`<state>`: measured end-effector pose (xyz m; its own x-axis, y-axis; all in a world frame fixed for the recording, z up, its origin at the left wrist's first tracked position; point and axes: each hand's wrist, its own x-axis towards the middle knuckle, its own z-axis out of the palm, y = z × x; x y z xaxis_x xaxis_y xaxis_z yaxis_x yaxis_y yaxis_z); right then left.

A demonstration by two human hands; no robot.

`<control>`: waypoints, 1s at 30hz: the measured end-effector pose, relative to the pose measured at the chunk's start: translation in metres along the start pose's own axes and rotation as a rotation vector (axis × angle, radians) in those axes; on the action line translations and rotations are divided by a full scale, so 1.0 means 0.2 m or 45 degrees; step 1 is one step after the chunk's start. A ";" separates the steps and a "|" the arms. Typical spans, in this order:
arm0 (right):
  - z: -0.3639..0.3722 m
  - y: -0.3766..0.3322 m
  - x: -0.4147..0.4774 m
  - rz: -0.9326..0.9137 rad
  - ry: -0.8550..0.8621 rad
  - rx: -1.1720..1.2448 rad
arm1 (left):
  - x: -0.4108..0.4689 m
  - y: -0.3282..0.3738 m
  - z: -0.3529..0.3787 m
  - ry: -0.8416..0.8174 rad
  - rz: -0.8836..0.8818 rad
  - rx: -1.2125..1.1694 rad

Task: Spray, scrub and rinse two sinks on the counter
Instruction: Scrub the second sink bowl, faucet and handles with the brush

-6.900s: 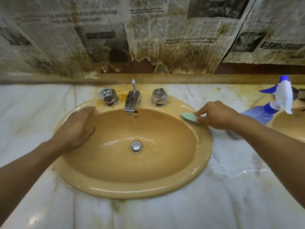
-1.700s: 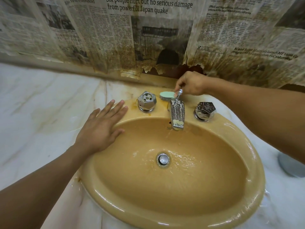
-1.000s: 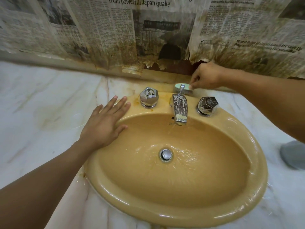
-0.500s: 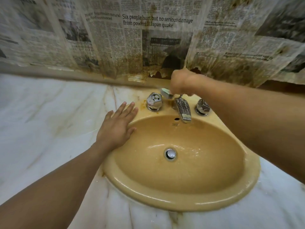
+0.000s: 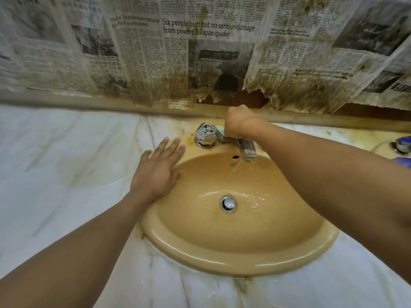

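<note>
A yellow oval sink [image 5: 233, 261] sits in a white marble counter [image 5: 66, 165], with a thin stream of water falling from its foamy chrome spout [image 5: 246, 148] toward the drain [image 5: 228, 203]. My right hand [image 5: 238, 124] grips a green scrub pad [image 5: 220, 133] and holds it against the base of the spout, between the spout and the left chrome tap handle [image 5: 205, 134]. My left hand [image 5: 159, 172] lies flat, fingers straight, on the sink's left rim. My right arm hides the right tap handle.
Stained, torn newspaper [image 5: 200, 52] covers the wall behind the counter. At the far right edge are part of a second sink's rim [image 5: 382, 145] and blue parts of a spray bottle [image 5: 403, 141].
My right hand with the green pad has come down from behind the spout to its left side near the left tap handle. My left hand has stayed on the rim.
</note>
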<state>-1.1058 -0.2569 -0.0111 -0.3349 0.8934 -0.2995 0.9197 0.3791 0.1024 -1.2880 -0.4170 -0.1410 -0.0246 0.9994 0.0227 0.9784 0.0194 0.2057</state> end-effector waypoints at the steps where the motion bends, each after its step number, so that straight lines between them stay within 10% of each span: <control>1: 0.00 -0.01 0.01 0.013 0.008 0.030 | 0.00 0.00 0.00 0.007 0.005 -0.005; 30: -0.11 -0.05 0.06 -0.130 -0.049 -0.247 | 0.03 -0.02 0.03 0.062 0.000 -0.121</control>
<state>-1.1246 -0.2441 0.0050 -0.4131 0.8394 -0.3533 0.8234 0.5100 0.2490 -1.2909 -0.4117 -0.1468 -0.0369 0.9969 0.0695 0.9546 0.0146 0.2974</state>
